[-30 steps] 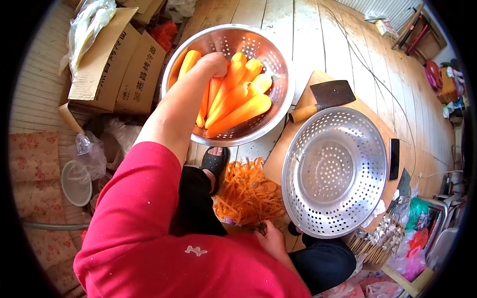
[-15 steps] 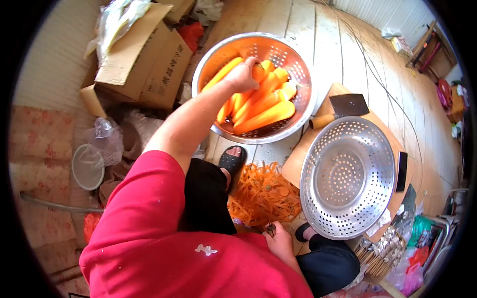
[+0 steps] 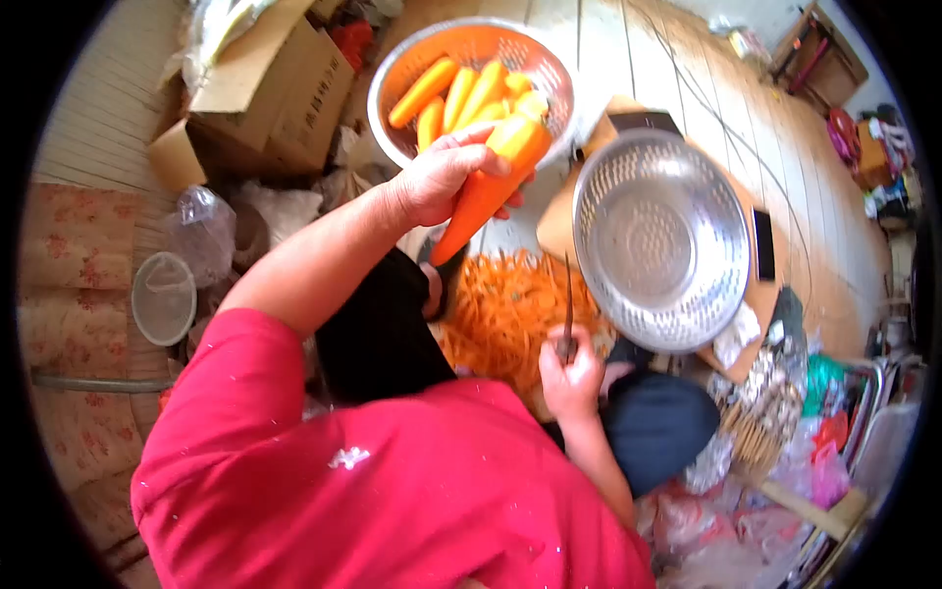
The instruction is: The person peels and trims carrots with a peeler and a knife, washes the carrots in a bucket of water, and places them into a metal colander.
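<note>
My left hand is closed around the thick end of a large orange carrot, its narrow tip slanting down toward me. It is in front of a metal colander that holds several more carrots. My right hand, lower down, grips a slim dark-bladed tool pointing away from me; whether it is a knife or a peeler I cannot tell. Beneath and between both hands lies a heap of orange carrot peelings on the floor.
A second metal colander rests on a wooden board, partly over a cleaver. A black phone lies at the board's right side. Cardboard boxes stand at the left, near a white tub. Plastic bags crowd the lower right.
My left hand has lifted a carrot out of the colander and brought it nearer to me. My right hand has risen from my lap, its tool now plainly visible. The view has shifted slightly.
</note>
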A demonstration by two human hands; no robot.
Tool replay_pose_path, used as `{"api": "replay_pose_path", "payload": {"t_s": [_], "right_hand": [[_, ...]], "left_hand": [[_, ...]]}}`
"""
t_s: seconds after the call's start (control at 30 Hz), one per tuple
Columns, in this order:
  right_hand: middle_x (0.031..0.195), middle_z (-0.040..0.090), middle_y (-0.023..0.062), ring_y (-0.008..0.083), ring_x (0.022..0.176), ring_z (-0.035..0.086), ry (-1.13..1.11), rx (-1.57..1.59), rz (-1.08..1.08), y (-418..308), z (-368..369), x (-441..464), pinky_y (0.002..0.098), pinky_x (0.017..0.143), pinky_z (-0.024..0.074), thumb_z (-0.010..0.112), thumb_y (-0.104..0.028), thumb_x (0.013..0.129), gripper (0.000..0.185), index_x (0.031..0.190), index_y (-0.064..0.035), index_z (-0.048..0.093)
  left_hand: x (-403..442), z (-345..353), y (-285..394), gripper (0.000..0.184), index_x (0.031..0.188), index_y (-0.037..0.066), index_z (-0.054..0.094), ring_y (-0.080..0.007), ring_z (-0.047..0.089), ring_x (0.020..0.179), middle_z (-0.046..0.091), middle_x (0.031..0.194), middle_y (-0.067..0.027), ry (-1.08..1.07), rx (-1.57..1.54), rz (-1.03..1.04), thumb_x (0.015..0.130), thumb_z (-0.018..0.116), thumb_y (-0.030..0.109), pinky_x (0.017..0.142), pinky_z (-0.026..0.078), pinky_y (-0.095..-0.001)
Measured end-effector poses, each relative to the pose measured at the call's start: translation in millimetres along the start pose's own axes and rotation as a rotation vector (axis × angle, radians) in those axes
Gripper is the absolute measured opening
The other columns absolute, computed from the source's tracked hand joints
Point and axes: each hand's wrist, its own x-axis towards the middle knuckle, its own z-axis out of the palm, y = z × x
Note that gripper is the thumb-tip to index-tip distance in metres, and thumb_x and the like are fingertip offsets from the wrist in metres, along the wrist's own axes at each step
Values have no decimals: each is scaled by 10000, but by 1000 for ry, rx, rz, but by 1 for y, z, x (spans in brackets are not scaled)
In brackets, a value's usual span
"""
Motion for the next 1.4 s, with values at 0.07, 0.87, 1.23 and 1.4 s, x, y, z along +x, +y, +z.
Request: {"api": "replay_pose_path", "payload": {"t_s": [0.07, 0.87, 1.23, 1.4], "right_hand": [[613, 517, 67, 159, 547, 527, 15, -49, -38, -12, -7, -1, 318, 532, 441, 638, -94, 808, 127, 915, -64, 577], [737, 631, 166, 383, 707, 629, -12, -326, -66, -8, -13, -31, 462, 626, 497, 626, -126, 755, 223, 961, -75, 557], [858, 654, 225, 408, 863, 628, -149, -333, 202, 51, -4, -36, 459, 754, 497, 599, -214, 774, 352, 1076, -35, 572], [831, 638, 246, 435, 840, 613, -266, -375, 261, 46, -1, -36, 469, 730, 488, 578, -192, 743, 285, 971, -20, 575]], "left_hand": [[-19, 16, -27, 574, 1311, 59, 436, -233, 637, 744, 609, 1028, -152, -103, 5, -197, 756, 548, 151, 621, 550, -351], [-72, 65, -108, 456, 1146, 29, 603, -102, 553, 887, 626, 970, -8, -209, 471, -416, 814, 743, 309, 799, 459, -254], [-78, 64, -29, 592, 1125, 16, 566, -140, 599, 665, 609, 879, -53, -244, 318, -180, 720, 792, 384, 578, 515, -267], [-46, 18, -3, 508, 1196, 1, 527, -155, 612, 781, 607, 964, -91, -40, 384, -160, 766, 695, 211, 699, 527, -285]]}}
